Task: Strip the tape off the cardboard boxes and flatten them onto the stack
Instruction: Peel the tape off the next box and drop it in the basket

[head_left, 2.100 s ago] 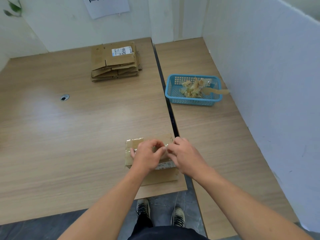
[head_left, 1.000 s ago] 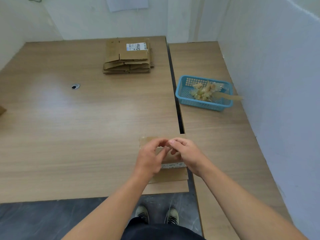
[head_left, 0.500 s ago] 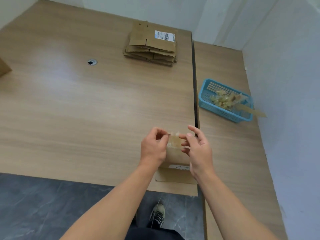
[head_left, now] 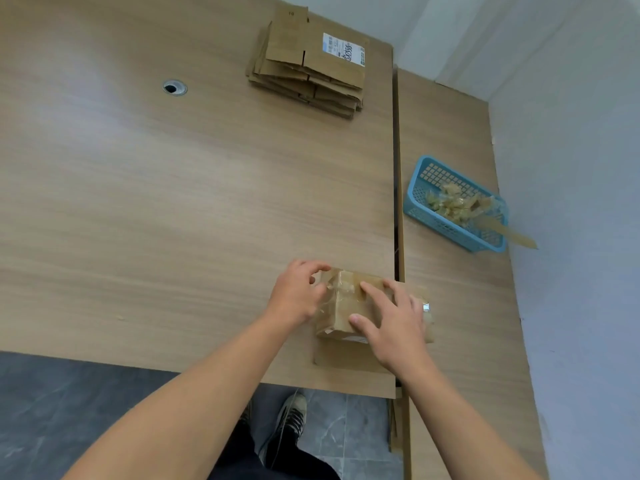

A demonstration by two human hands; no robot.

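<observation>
right hand covering box, left hand at tape, grip unclear

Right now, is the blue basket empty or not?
Not empty: the blue basket holds a heap of crumpled tape, and one strip hangs over its rim.

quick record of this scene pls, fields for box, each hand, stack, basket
box: small brown cardboard box, clear tape on it, at near edge of wooden table
left hand: fingers curled round the box's left end
right hand: flat, fingers spread on the box top
stack: flattened brown cardboard boxes, far side, apart from the box
basket: blue plastic mesh basket, holds crumpled tape scraps; long tape strip hangs over its rim
</observation>
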